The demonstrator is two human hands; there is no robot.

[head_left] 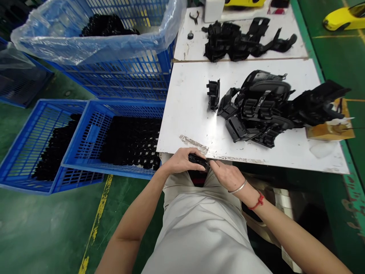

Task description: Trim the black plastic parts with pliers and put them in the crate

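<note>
My left hand (pixel 183 161) grips a small black plastic part (pixel 197 159) at the near edge of the white table (pixel 185 102). Close beside it, my right hand (pixel 228 176) is closed, thumb and fingers pinched at the part's right end. Whether a small tool is in those fingers, I cannot make out. On the table ahead stands a single black plastic piece (pixel 213 94). A heap of black moulded parts (pixel 262 106) lies to its right.
Left of the table are a blue crate with black parts (pixel 94 133), another blue crate (pixel 23 148), and a plastic-lined crate (pixel 119 72). More black parts (pixel 228 40), pliers (pixel 194 17) and a small round black piece (pixel 190 35) lie farther back. A cardboard box (pixel 327 131) sits right.
</note>
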